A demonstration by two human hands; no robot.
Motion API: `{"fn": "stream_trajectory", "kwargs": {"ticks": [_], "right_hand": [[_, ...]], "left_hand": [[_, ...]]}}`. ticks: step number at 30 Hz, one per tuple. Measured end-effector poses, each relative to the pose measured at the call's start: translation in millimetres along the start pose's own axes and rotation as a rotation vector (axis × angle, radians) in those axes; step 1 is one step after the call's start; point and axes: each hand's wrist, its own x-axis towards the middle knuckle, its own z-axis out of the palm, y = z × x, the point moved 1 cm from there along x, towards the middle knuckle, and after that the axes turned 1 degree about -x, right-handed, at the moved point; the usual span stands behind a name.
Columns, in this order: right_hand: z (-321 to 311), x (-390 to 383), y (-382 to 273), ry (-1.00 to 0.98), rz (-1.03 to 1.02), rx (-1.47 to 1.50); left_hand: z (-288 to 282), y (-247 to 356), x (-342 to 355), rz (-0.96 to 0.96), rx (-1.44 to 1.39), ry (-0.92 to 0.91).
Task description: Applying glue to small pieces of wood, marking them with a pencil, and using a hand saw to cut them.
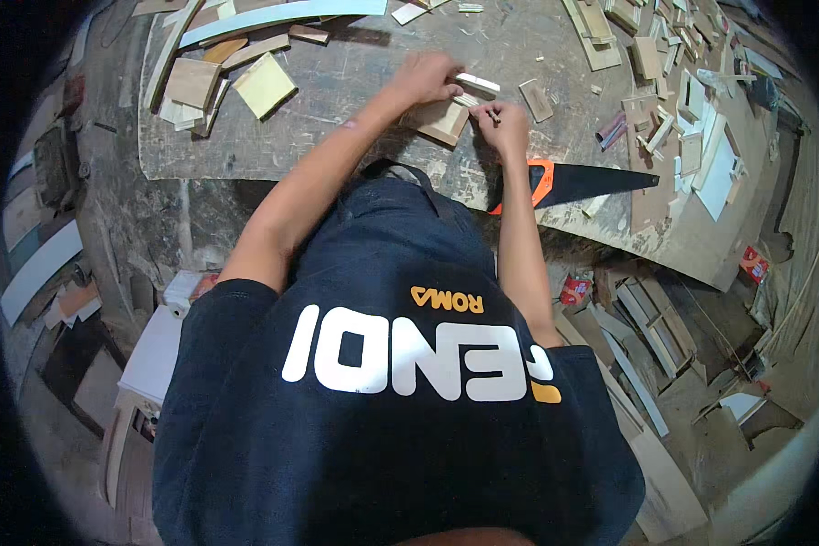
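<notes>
My left hand (428, 78) is over a wooden block (442, 122) near the bench's front edge. Its thumb and fingers are closed around the ends of small pale wooden strips (465, 99). A short pale wood piece (479, 85) lies just beyond, by the fingertips. To the right, my right hand (504, 129) pinches a short, thin, pencil-like stick (493, 116) close to the strips. A small flat wood offcut (536, 100) rests on the bench beyond that hand. Beside my right wrist lies a handsaw (591, 183) with an orange handle and dark blade.
The worn wooden bench (355, 127) carries stacked offcuts (193, 84) and a yellow square piece (265, 86) at left. Many scraps (692, 100) are heaped at right, near a purplish tube (611, 130). Boards (655, 328) lie on the floor below.
</notes>
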Motion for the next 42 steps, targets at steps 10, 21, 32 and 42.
{"fn": "stream_trajectory", "kwargs": {"ticks": [10, 21, 32, 42], "right_hand": [[2, 5, -3, -0.045, 0.193, -0.022], [-8, -1, -14, -0.027, 0.113, -0.019], [-12, 6, -7, -0.109, -0.038, -0.029], [-14, 5, -6, -0.089, -0.105, -0.04]], "left_hand": [[9, -3, 4, -0.005, 0.003, -0.005], [-16, -32, -2, -0.138, -0.132, 0.11], [-35, -54, -52, -0.272, -0.246, 0.169], [-27, -30, -42, -0.255, -0.308, 0.305]]}}
